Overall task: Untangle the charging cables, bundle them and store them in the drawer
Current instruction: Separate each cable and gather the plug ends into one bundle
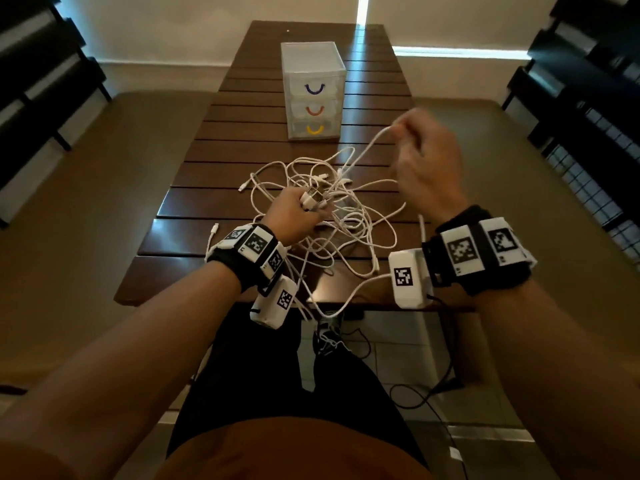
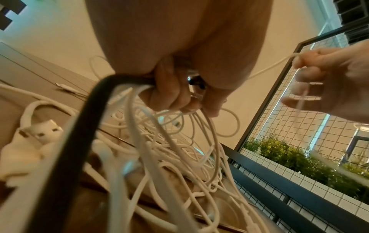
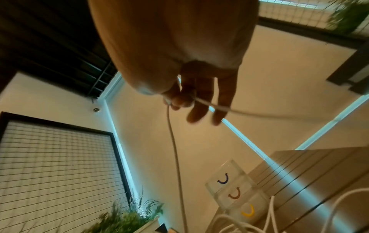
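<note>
A tangle of white charging cables [image 1: 332, 216] lies on the near half of the slatted wooden table [image 1: 214, 174]. My left hand [image 1: 298, 213] grips a bunch of cable plugs [image 1: 311, 197] above the tangle, and its fingers [image 2: 169, 88] curl round several strands. My right hand [image 1: 422, 150] is raised to the right of the pile and pinches one white cable [image 1: 367, 147] that runs down into it; the strand [image 3: 173, 149] hangs from its fingertips. A small clear three-drawer unit [image 1: 313, 91] stands further back, all drawers closed, with purple, orange and yellow handles.
Some cable loops hang over the table's near edge [image 1: 311, 306] towards my lap. A loose connector [image 1: 216, 227] lies at the left of the pile. Dark shelving [image 1: 41, 81] flanks both sides of the room. A black wire [image 1: 415, 393] trails on the floor.
</note>
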{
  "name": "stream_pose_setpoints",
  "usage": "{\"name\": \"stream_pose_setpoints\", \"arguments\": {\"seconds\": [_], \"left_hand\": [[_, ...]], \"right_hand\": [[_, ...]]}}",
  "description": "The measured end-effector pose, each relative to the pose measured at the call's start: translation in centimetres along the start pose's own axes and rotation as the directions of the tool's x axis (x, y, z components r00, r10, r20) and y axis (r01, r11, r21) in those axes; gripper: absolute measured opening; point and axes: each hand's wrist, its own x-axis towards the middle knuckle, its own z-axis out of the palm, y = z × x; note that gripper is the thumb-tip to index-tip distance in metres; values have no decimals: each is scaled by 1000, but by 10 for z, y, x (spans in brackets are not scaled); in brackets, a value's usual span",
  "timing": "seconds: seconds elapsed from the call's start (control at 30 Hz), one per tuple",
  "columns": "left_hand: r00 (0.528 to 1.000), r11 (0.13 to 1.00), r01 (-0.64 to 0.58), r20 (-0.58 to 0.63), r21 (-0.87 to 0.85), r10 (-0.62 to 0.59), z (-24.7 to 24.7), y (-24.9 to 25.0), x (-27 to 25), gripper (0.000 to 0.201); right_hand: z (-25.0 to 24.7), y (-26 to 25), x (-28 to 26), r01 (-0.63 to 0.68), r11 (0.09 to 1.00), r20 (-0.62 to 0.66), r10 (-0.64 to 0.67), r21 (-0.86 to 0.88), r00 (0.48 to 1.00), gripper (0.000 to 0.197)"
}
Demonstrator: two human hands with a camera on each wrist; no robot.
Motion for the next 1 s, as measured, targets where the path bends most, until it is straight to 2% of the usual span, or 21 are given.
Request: {"name": "stream_pose_setpoints", "arguments": {"seconds": [0.13,0.2,0.23,0.3,0.33,0.37,0.4,0.43,0.47,0.5,0.57,0.63,0.77,0.83,0.93,1.0], "left_hand": [[999,995,35,-20,94,-33,1,-7,8,24],[998,991,55,-18,122,-53,0,-10,8,20],[999,990,47,-20,132,-45,-1,-10,8,21],[999,990,23,-30,142,-19,-1,-9,6,25],[999,991,18,-35,132,-14,-1,-9,5,26],[999,992,15,-36,127,-10,-1,-8,4,27],[999,992,13,-36,128,-9,0,-7,3,27],[999,991,15,-39,134,-10,0,-6,2,27],[999,990,14,-43,141,-8,1,-4,2,28],[999,990,2,-42,142,4,1,0,1,29],[998,993,-48,-22,104,50,1,6,-2,31],[996,992,-91,-2,83,91,-1,11,-6,32],[993,993,-116,4,4,116,-2,15,-11,30],[992,992,-112,50,-50,114,0,14,-8,26],[988,996,-84,135,35,79,5,1,0,12],[993,997,-53,112,50,47,9,-8,1,7]], "right_hand": [[-27,19,-5,-75,990,-256,103,118,961,20],[-40,26,-5,-110,971,-314,175,214,933,22],[-44,29,-5,-136,967,-298,197,213,934,22],[-49,32,-4,-255,964,-177,264,73,948,18],[-48,35,-4,-314,947,-127,304,-66,944,23],[-45,34,-6,-336,917,-97,323,-213,942,36],[-41,31,-8,-278,903,-69,270,-329,960,48],[-32,26,-11,-156,904,-22,161,-397,987,54],[-20,20,-16,-13,906,60,42,-423,997,54],[-6,15,-21,103,897,172,-31,-430,985,51],[26,9,-34,200,867,397,-3,-456,918,37],[49,9,-41,191,857,489,80,-479,869,25],[57,22,-35,43,951,410,90,-305,907,23],[50,20,-30,-29,985,366,90,-169,926,22],[31,8,-20,-106,990,191,86,97,978,21],[15,2,-12,-144,950,118,116,275,986,24]]}}
